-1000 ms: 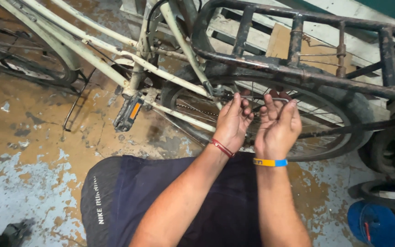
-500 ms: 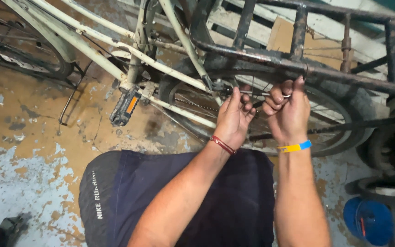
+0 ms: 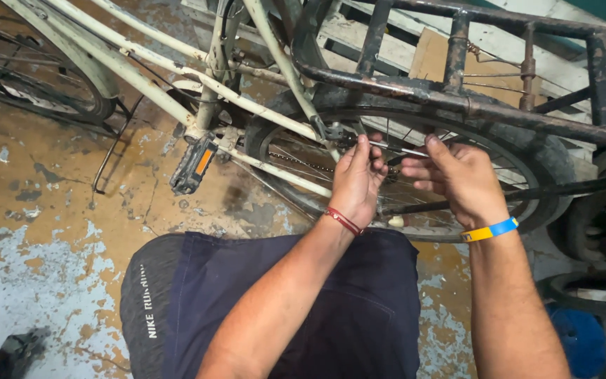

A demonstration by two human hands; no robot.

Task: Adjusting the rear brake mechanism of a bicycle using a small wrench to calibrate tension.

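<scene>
A worn concrete floor (image 3: 50, 231), ochre with flaking grey-blue patches and dark stains, fills the lower left of the head view, and pale wooden slats (image 3: 520, 49) run along the top edge from twelve to two o'clock.

Across the upper half lies a cream-painted bicycle frame (image 3: 142, 67), its tubes chipped and grimy, slanting from ten o'clock toward the centre. A black pedal (image 3: 193, 165) with an orange reflector hangs just left of centre. The rear wheel (image 3: 296, 179) sits at the middle and stretches toward three o'clock: a dusty black tyre, thin spokes, a chain running along its lower left. Above it, from twelve to three o'clock, a rusty dark carrier rack (image 3: 457, 102) spans the wheel.

The left hand (image 3: 356, 184), a red thread at the wrist, is at the centre with its fingers curled together at the wheel's hub area, pinching a small part too hidden to name. The right hand (image 3: 461, 179), wearing a yellow and blue wristband, is just beside it toward three o'clock, fingers bent and closed around a thin metal rod (image 3: 394, 148) near the axle. The two hands are close but not touching.

At six o'clock, dark navy shorts (image 3: 345, 316) cover the person's lap.
</scene>
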